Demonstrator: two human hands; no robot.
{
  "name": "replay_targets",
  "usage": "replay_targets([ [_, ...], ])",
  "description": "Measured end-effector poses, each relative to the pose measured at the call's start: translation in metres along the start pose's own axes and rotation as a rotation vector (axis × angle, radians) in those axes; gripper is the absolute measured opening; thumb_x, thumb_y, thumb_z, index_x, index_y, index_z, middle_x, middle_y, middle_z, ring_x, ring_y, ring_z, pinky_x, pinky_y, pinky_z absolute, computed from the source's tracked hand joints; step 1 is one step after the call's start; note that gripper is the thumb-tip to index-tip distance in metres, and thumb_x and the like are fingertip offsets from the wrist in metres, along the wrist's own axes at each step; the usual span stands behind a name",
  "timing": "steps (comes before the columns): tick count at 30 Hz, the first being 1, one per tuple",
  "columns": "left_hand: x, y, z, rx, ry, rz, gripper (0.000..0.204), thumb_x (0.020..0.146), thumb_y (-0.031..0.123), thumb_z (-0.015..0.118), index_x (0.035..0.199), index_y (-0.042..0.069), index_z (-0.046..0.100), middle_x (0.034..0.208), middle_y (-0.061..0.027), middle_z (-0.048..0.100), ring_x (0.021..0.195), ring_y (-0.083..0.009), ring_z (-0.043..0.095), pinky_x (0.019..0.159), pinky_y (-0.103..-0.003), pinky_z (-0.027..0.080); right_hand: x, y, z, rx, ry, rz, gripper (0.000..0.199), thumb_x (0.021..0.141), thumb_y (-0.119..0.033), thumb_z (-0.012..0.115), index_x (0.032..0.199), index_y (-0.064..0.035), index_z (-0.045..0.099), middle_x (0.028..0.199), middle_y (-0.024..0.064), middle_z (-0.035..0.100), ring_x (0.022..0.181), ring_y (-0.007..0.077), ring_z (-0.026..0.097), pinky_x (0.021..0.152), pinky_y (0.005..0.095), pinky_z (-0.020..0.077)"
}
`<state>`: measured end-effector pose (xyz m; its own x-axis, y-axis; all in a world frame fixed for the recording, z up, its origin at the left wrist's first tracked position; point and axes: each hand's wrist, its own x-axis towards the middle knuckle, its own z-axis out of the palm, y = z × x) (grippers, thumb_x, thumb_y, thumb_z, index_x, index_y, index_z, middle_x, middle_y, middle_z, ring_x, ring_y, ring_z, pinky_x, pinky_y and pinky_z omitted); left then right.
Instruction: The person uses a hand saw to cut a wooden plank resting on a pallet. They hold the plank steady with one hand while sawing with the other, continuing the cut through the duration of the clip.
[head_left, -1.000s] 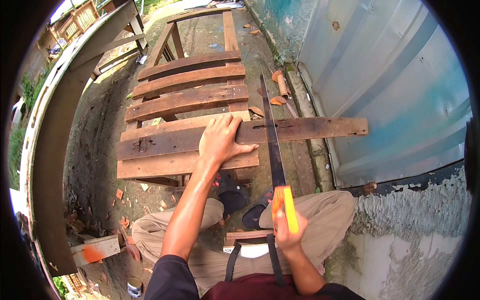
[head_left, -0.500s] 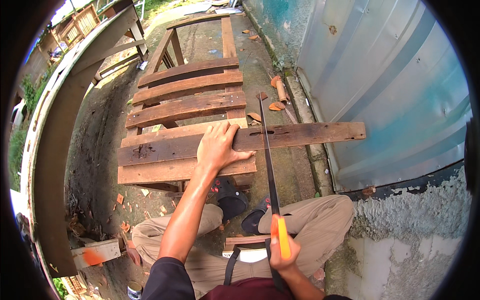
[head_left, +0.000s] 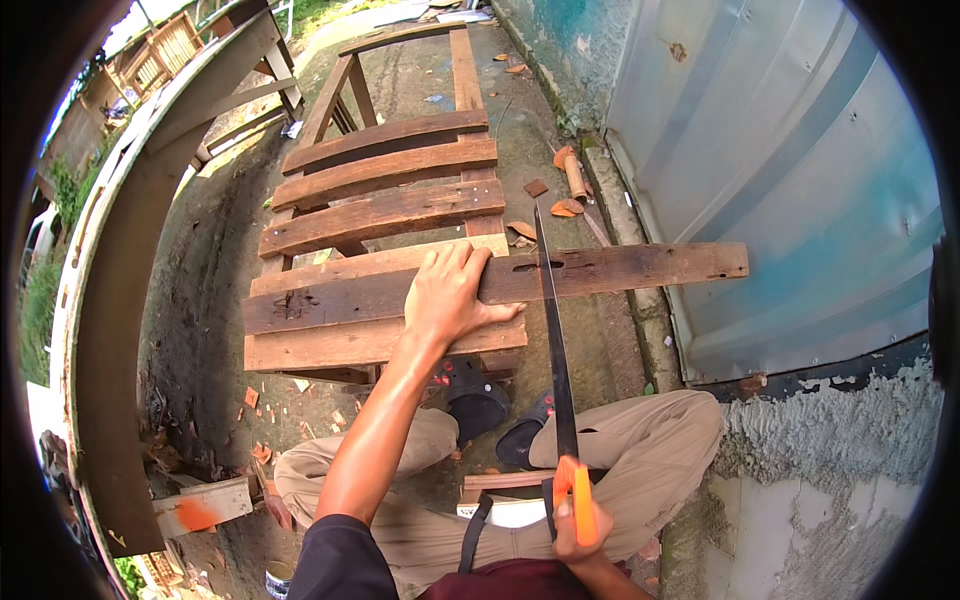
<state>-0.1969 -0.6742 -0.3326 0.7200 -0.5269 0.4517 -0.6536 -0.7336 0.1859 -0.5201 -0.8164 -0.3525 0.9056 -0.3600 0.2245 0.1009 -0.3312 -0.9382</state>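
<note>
My left hand [head_left: 447, 295] presses a dark, weathered wooden board [head_left: 640, 270] down onto the slats, fingers over its far side and thumb stretched along the near edge. The board lies crosswise, its right end jutting out past the bench frame. In my right hand [head_left: 580, 530] is a handsaw [head_left: 560, 370], gripped by its orange handle close to my lap. Its long dark blade crosses the board just right of my left hand, near an oblong slot, with the tip pointing away from me. How deep the teeth sit cannot be made out.
Under the board stands a slatted wooden bench frame [head_left: 385, 222]. A corrugated metal sheet [head_left: 790, 190] and a rough wall close in on the right. Another wooden structure [head_left: 110, 350] curves along the left. Wood scraps and dry leaves [head_left: 567, 208] litter the ground. My shoes [head_left: 475, 400] are below the board.
My right hand has drawn the handsaw back toward me. The left hand keeps its place on the board. The whole view has shifted slightly.
</note>
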Motion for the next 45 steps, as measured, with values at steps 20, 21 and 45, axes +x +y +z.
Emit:
replay_targets([
  [20, 0.008, 0.007, -0.001, -0.002, -0.024, 0.0, 0.082, 0.065, 0.065, 0.085, 0.115, 0.002, 0.067, 0.111, -0.0156, 0.064, 0.103, -0.0356, 0.062, 0.093, -0.045, 0.049, 0.134, -0.012, 0.038, 0.187, 0.14, 0.064, 0.022, 0.095, -0.005, 0.064, 0.075, 0.0004, 0.056, 0.059, 0.0039, 0.05, 0.054, 0.0102, 0.044, 0.049, 0.0328, 0.0356],
  [21, 0.006, 0.003, 0.001, -0.03, -0.037, -0.021, 0.082, 0.066, 0.065, 0.085, 0.115, 0.001, 0.068, 0.11, -0.016, 0.064, 0.104, -0.0358, 0.062, 0.095, -0.045, 0.049, 0.155, -0.023, 0.048, 0.176, 0.122, 0.018, 0.02, 0.095, -0.003, 0.06, 0.076, 0.0014, 0.058, 0.06, 0.001, 0.055, 0.052, 0.0087, 0.048, 0.048, 0.0292, 0.0369],
  [45, 0.006, 0.005, -0.001, -0.011, 0.021, -0.017, 0.079, 0.064, 0.066, 0.085, 0.111, 0.004, 0.069, 0.104, -0.0143, 0.062, 0.1, -0.0336, 0.062, 0.09, -0.044, 0.049, 0.149, 0.017, 0.059, 0.332, 0.05, -0.017, 0.023, 0.104, -0.019, 0.065, 0.089, -0.0033, 0.06, 0.067, -0.004, 0.053, 0.056, 0.0036, 0.046, 0.052, 0.023, 0.0389],
])
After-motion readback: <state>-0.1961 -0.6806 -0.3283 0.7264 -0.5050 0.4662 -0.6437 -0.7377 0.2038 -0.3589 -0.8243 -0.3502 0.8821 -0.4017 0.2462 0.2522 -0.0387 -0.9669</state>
